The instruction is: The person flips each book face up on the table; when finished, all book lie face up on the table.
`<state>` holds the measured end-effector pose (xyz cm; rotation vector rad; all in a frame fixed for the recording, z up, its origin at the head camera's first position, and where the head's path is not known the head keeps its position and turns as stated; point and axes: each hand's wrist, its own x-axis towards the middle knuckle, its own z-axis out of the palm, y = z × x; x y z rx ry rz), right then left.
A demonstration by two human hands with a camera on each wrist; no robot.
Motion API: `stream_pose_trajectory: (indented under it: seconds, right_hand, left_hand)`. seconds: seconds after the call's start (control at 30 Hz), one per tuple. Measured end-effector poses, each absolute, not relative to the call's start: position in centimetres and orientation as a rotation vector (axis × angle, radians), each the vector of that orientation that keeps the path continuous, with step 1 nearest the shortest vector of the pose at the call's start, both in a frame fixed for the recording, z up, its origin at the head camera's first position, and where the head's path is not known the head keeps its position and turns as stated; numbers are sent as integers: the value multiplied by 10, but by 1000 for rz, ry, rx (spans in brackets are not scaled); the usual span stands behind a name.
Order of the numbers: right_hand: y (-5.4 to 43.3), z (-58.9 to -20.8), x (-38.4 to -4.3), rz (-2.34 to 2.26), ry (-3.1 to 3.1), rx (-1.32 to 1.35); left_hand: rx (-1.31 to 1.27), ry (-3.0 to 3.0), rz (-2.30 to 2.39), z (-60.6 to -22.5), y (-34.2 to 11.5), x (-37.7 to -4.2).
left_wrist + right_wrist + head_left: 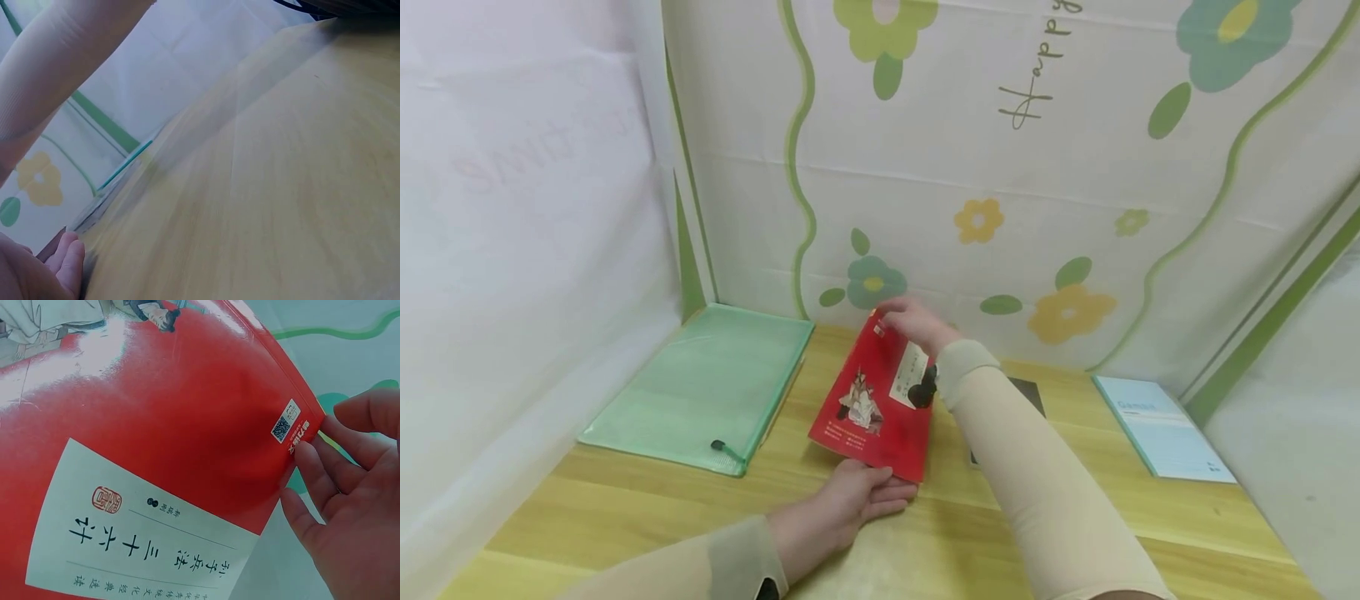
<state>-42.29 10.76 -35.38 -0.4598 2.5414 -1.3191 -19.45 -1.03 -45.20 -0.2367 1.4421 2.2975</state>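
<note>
A red paperback book (pixel 880 417), with printed figures and a white title panel on its cover, stands tilted near the middle of the wooden table. At its upper edge, my right hand (pixel 917 323) grips the corner; the right wrist view shows those fingers (pixel 312 469) around the corner beside a small QR code. My left hand (pixel 850 504) is at the book's lower edge, fingers extended and the thumb right at the edge. In the left wrist view, only part of the left hand (pixel 44 269) shows, low over the tabletop.
A green mesh zip pouch (pixel 700 383) lies to the left. On the right is a light blue booklet (pixel 1165 429). A dark flat item (pixel 1028 393) is partly hidden behind my right sleeve. Floral cloth (pixel 925 208) hangs behind the table (pixel 662 500), with white cloth at both sides.
</note>
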Motion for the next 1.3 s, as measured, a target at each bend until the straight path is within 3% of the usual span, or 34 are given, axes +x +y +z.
stream_pose_trajectory:
  seconds: [1.3]
  right_hand:
    - [92,-400,-429,-1174,2549,-409]
  left_hand:
    - [-301,1461,2254,-452,-6,-195]
